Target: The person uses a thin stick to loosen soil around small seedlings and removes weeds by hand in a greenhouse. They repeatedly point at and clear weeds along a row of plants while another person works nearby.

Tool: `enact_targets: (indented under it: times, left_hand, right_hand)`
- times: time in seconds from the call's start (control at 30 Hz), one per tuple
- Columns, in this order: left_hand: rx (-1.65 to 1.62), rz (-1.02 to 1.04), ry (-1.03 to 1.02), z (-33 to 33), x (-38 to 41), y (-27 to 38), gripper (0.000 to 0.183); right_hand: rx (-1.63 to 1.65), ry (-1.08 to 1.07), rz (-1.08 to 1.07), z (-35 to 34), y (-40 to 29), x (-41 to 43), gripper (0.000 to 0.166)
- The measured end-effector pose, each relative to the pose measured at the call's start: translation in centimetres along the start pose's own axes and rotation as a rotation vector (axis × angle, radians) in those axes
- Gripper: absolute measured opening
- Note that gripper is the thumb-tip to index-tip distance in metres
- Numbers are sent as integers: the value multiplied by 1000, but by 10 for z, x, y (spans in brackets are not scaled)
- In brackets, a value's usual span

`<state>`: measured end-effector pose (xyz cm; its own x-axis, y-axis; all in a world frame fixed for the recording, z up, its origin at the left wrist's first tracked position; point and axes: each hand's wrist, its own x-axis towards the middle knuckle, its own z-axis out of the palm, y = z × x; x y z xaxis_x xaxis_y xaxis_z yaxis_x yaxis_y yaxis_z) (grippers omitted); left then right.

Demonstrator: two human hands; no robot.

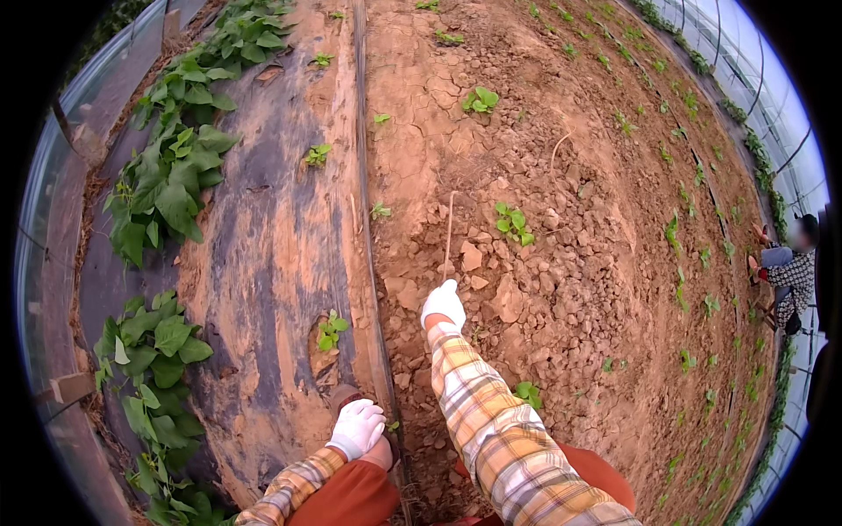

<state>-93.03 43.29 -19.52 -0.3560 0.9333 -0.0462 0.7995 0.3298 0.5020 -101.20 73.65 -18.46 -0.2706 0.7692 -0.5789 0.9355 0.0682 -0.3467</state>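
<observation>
My right hand (444,304), in a white glove, is closed around the near end of a thin tan rod (450,230). The rod points away from me over broken soil and its far tip bends to the right. A seedling with bright green leaves (514,223) grows just right of the rod. My left hand (358,427), also in a white glove, rests on my lower leg by a brown shoe (346,396). Whether its fingers grip anything is unclear. Beyond that shoe, a small plant (331,330) comes up through a hole in the dark plastic mulch film (263,342).
Leafy vines (172,184) line the left side beside the greenhouse's clear plastic wall (49,217). A dark drip hose (362,131) runs lengthwise left of the cloddy soil (566,289). Rows of small seedlings (671,230) stand right. A person (792,276) sits low at the far right.
</observation>
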Motion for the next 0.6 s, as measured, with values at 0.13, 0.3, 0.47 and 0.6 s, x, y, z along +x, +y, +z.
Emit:
enact_targets:
  times: [0.13, 0.3, 0.47, 0.6]
  left_hand:
    - [2, -1, 12, 1, 1, 0, 10]
    - [4, -22, 4, 0, -8, -3, 10]
    - [11, -19, -5, 3, 1, -1, 11]
    - [30, -28, -11, 3, -2, 1, 10]
  right_hand:
    - [61, -36, 21, 21, -9, -11, 25]
    - [48, -146, 38, 21, -30, -30, 26]
    - [44, -236, -12, 68, 16, -14, 28]
    - [-87, -221, -90, 78, 39, -67, 26]
